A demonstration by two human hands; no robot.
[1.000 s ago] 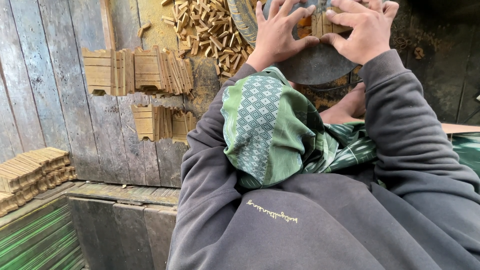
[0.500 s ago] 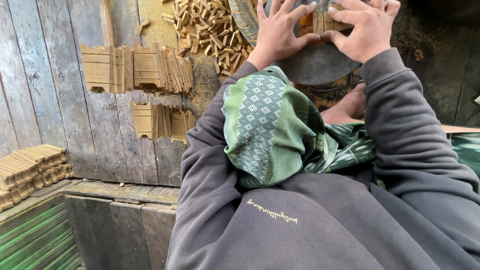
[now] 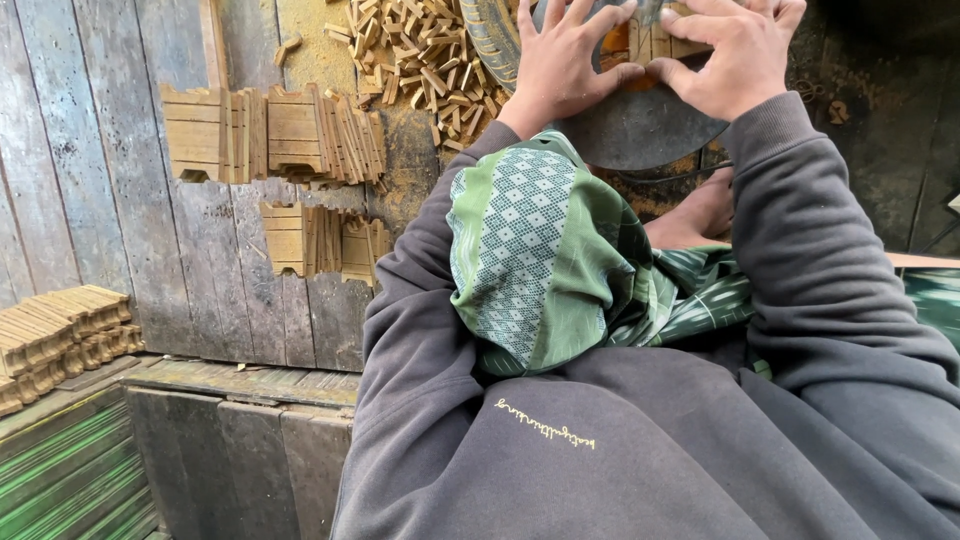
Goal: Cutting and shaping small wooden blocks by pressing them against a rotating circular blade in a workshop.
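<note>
My left hand (image 3: 566,62) and my right hand (image 3: 733,55) reach forward together at the top of the view, fingers spread and pressing on a small light wooden piece (image 3: 655,42) that lies on a round dark metal plate (image 3: 640,125). The piece is mostly hidden under my fingers. Both arms wear dark grey sleeves. A green patterned cloth (image 3: 545,255) covers my raised knee between the arms. A bare foot (image 3: 700,212) rests just below the plate.
A heap of small wooden offcuts (image 3: 415,55) lies left of the plate. Rows of notched wooden pieces (image 3: 270,130) and a shorter row (image 3: 320,240) stand on the plank floor. Stacked slats (image 3: 60,335) sit at the left edge above green corrugated sheeting (image 3: 70,480).
Both hands have stayed on the wooden piece with only slight finger shifts. The view has barely moved.
</note>
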